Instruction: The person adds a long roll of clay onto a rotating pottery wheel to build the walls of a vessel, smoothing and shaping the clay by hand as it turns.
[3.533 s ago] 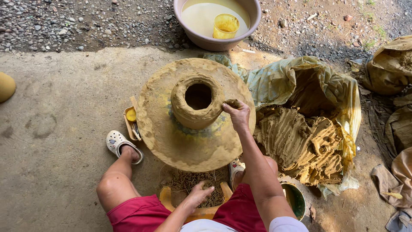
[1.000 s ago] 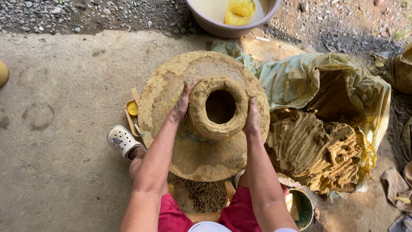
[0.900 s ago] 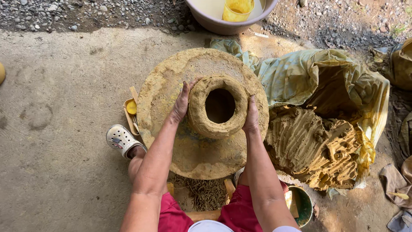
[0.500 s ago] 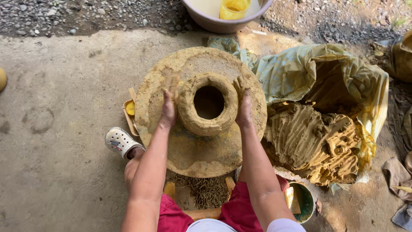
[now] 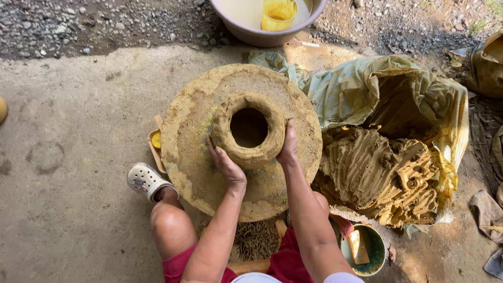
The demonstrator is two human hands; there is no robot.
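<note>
The clay pot [image 5: 248,130] is a thick-walled ring of rough, wet, tan clay with a dark round opening at its top. It stands upright near the middle of the round wheel [image 5: 199,157], a flat clay-caked disc lying on the concrete ground. Its rim is uneven and lumpy.

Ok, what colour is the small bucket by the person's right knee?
Green, seen in the head view: the small bucket holds a pale tool.

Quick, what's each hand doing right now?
Left hand: open, palm pressed on the clay pot.
Right hand: open, pressed on the pot's other side.
</note>
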